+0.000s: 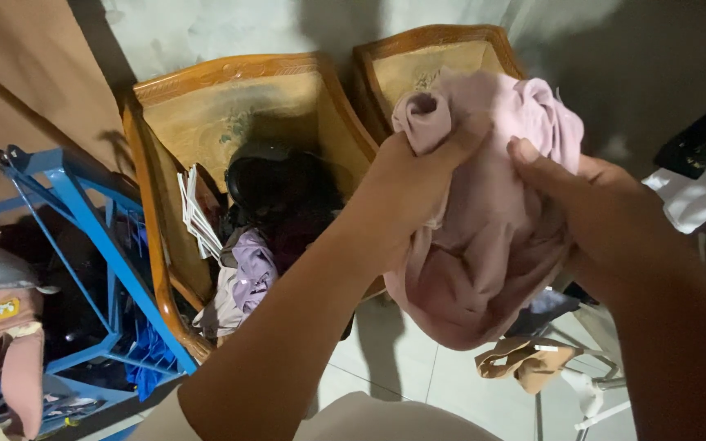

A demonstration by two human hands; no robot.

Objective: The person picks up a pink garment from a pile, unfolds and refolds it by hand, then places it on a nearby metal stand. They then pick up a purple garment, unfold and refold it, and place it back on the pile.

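A bunched pale pink garment (pixel 484 237) hangs in front of me, held up by both hands. My left hand (pixel 406 192) grips its upper left part, thumb over a rolled fold near the top. My right hand (pixel 582 204) clasps the right side, thumb pressed into the cloth. The garment's lower part sags in a rounded bundle above the tiled floor.
A wooden armchair (pixel 206 114) holds a heap of dark and lilac clothes (pixel 267 220) and white hangers (pixel 194 216). A second wooden chair (pixel 426 57) stands behind the garment. A blue metal rack (pixel 83 220) is at the left. A tan cloth (pixel 525 359) lies on the floor.
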